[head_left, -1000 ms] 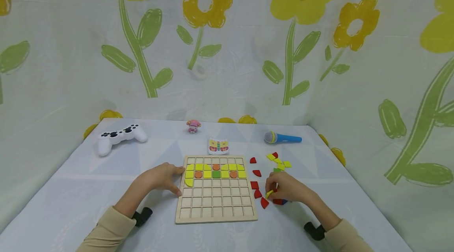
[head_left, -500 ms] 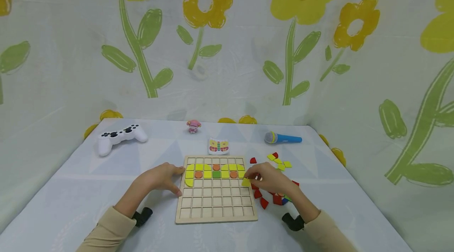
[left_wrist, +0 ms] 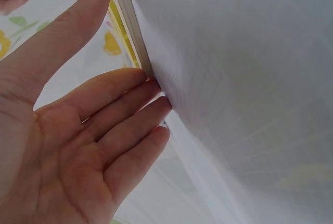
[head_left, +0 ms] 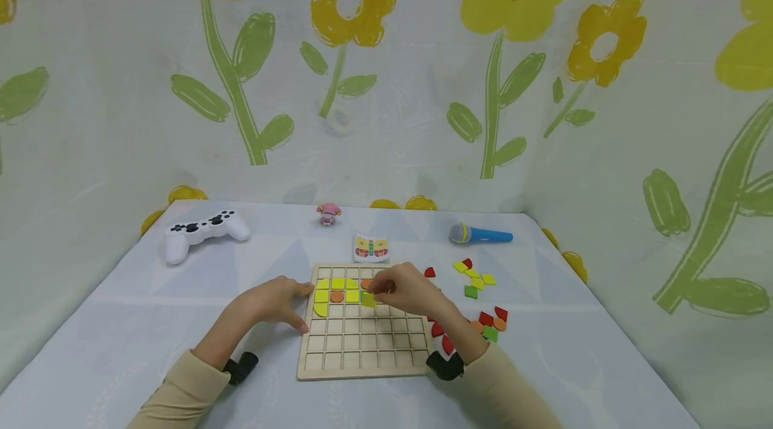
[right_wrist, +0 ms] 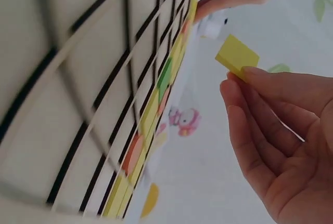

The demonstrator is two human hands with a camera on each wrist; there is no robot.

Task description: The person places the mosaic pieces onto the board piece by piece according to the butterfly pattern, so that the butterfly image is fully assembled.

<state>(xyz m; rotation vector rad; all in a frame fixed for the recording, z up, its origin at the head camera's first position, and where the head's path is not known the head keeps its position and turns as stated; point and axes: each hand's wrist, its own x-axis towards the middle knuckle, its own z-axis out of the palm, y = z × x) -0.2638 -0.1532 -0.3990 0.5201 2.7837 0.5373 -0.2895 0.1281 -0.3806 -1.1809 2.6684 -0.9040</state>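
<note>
My right hand (head_left: 407, 288) is over the wooden grid board (head_left: 362, 362) and pinches a yellow square tile (right_wrist: 239, 56) between thumb and fingers. In the head view this tile hangs near the green square in the board's second row, partly covering it. Yellow tiles (head_left: 322, 309) and orange round tiles (head_left: 337, 296) fill cells in the upper rows; the right part is hidden behind my right hand. My left hand (head_left: 274, 305) rests against the board's left edge, thumb and fingers spread. Its fingers (left_wrist: 130, 125) look straight in the left wrist view.
Loose red, yellow, green and orange tiles (head_left: 471, 291) lie right of the board. Behind it stands a butterfly pattern card (head_left: 371, 249). Farther back are a pink figurine (head_left: 329, 214), a white game controller (head_left: 205, 234) and a blue microphone (head_left: 481, 234).
My right hand has picked a yellow square tile from the loose pile and carried it left over the board to its middle columns. The left hand has stayed at the board's edge.
</note>
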